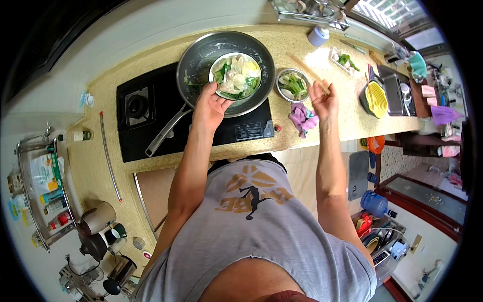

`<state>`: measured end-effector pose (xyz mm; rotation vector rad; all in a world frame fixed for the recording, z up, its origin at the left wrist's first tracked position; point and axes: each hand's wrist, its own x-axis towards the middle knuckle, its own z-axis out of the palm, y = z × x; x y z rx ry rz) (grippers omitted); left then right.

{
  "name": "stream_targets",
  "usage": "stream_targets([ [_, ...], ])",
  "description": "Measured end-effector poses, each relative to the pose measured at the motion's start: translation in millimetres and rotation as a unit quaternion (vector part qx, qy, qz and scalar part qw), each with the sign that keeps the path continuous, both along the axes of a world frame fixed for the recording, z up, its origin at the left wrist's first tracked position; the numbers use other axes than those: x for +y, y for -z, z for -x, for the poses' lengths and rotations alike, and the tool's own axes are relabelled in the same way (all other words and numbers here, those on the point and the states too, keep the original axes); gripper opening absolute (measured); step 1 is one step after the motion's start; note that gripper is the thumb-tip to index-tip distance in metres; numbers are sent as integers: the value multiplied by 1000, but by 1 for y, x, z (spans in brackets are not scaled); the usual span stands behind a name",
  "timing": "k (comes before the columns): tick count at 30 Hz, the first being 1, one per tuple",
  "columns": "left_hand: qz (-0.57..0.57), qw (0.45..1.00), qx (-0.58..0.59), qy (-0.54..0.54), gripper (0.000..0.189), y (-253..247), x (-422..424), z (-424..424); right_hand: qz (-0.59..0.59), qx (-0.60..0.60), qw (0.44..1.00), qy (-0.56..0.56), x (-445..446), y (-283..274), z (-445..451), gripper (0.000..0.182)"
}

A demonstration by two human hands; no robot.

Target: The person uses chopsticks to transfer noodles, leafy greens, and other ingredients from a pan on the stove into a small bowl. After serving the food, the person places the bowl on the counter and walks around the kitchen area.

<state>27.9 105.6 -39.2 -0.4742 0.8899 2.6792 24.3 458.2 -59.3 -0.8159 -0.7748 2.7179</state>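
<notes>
My left hand (pixel 211 107) grips the near rim of a bowl of dumplings and leafy greens (pixel 237 77), thumb at the rim and fingers below. It is over the dark wok (pixel 192 49), whose long metal handle (pixel 168 130) points toward me on the left. Between the fingers of my right hand (pixel 323 102) is a pair of wooden chopsticks (pixel 303 68), slightly blurred, their tips pointing up and left. Left of that hand stands a second metal-rimmed bowl of greens and dumplings (pixel 293 86). A crumpled purple cloth (pixel 303 119) lies just below this bowl.
Beneath the wok is a black gas hob (pixel 166 98) with an uncovered burner (pixel 136 106) at left. Farther right are a small tray with greens (pixel 344 60), a yellow colander (pixel 377 100) and a sink (pixel 394 83). A wall rack (pixel 317 17) overhangs the counter's back.
</notes>
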Motion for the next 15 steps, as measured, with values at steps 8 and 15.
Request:
stream_targets([
  [8, -7, 997, -13, 80, 45, 7, 49, -19, 6, -72, 996, 43, 90, 109, -17, 34],
  [15, -38, 993, -26, 112, 39, 21, 104, -45, -154, -66, 985, 27, 105, 86, 21, 28],
])
